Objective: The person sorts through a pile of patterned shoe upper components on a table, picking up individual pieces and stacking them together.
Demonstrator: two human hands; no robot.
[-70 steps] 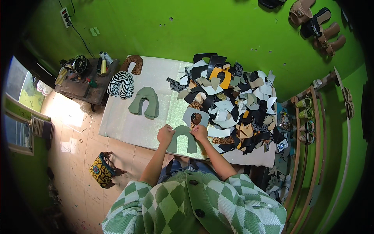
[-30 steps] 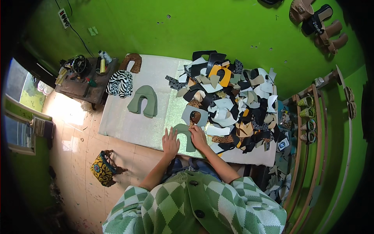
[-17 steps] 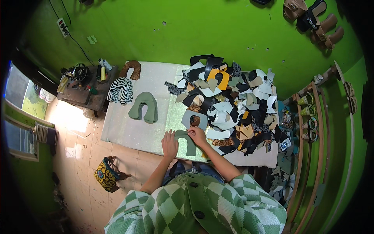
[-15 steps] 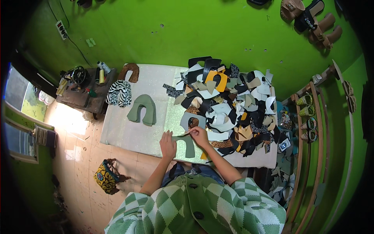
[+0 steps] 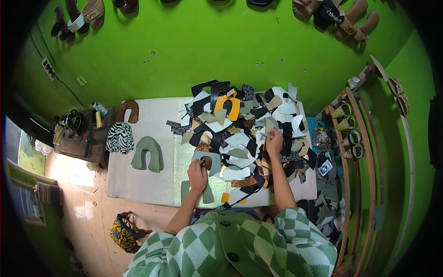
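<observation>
R hand (image 5: pixel 274 141) – fingertips bunched over scrap pile (image 5: pixel 251 141), can't tell if gripping. L hand (image 5: pixel 197 175) – fingers part-curled at grey piece (image 5: pixel 213 161), hold unclear. Green U-piece (image 5: pixel 208 194) beneath L hand, nr front edge of table (image 5: pixel 161 187); green stack (image 5: pixel 154 148) farther L.

The near piece (image 5: pixel 208 194) and stacked arches (image 5: pixel 148 143) are sage green, the bundle (image 5: pixel 120 138) zebra-striped, the far arch (image 5: pixel 127 105) seemingly leopard-spotted brown.

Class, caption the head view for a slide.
Left hand near a green arch piece, right hand at the scrap pile.
</observation>
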